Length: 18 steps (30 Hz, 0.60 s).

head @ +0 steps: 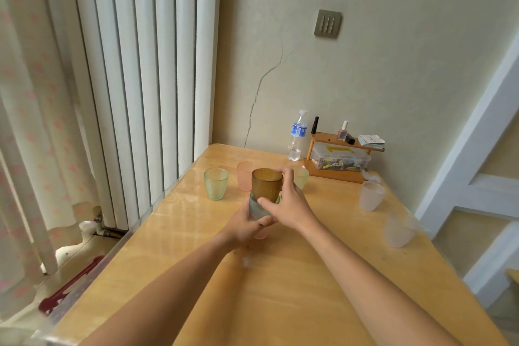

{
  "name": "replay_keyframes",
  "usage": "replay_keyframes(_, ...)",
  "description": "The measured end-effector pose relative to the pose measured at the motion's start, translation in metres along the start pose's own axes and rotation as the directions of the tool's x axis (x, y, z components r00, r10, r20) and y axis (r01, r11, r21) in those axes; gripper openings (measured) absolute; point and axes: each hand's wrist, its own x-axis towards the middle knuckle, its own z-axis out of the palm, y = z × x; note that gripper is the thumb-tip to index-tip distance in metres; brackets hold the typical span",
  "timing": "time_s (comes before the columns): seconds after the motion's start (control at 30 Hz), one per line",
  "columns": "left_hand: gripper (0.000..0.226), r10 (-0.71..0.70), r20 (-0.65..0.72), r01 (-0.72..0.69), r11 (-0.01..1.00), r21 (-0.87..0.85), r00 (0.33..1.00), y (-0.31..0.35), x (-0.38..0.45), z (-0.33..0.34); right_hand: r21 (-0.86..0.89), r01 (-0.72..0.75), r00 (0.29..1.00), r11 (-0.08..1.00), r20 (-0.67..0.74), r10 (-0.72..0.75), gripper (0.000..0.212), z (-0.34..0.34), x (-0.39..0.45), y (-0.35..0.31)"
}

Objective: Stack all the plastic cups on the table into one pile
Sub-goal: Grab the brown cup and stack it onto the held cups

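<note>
Two bare arms are reaching out from me over the near edge of the worktop (280, 289). My left hand (247, 226) is wrapping around the bottom of the pile (262, 212), gripping it. My right hand (289, 199) is closing on the brown cup (266, 185) and holding it in the top of the pile. The pile is sitting near the middle of the worktop.

I think the brown cup is not all the way in yet. If I am pushing it in crooked, it could get stuck or tip the pile. If my left hand is letting go too soon, the pile could fall over and roll.

More cups are waiting. A green cup (216, 183) is standing toward the left edge. A pink cup (244, 175) is hiding partly behind the brown one. Another pale green cup (302, 177) is peeking out behind my right hand. Two frosted cups (372, 195) (400, 229) are standing close to the right edge. My arm could bump them off when I am reaching.

At the far right corner a water bottle (297, 136) and a small wooden shelf (337, 160) are standing by the wall (365, 64). A tall white radiator (146, 64) and a curtain (28, 121) are on the left. The worktop is shiny yellow wood, so cups could be sliding easily.
</note>
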Motion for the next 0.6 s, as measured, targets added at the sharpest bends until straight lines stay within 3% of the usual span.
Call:
replay_keyframes(0.17, 0.082, 0.014, -0.021, -0.013, 1.000, 0.022, 1.000, -0.001, 0.000, 0.000, 0.014, -0.046, 0.999, 0.999, -0.025, 0.047, 0.063, 0.006, -0.003, 0.004)
replay_keyframes(0.33, 0.088, 0.049, -0.056, -0.044, 0.994, 0.099, 0.997, 0.005, 0.003, -0.003, -0.037, -0.043, 0.997, 0.998, -0.062, 0.041, 0.087, 0.009, -0.005, 0.006)
replay_keyframes(0.43, 0.098, 0.122, -0.076, -0.114, 0.989, 0.093, 0.990, 0.006, 0.006, -0.004, -0.044, -0.001, 0.997, 0.999, -0.072, -0.002, 0.076, 0.011, -0.007, 0.007)
replay_keyframes(0.6, 0.083, 0.184, -0.066, -0.176, 0.978, 0.110, 0.981, 0.001, 0.008, 0.000, 0.015, -0.028, 0.999, 1.000, -0.023, 0.028, 0.072, 0.014, -0.006, 0.012)
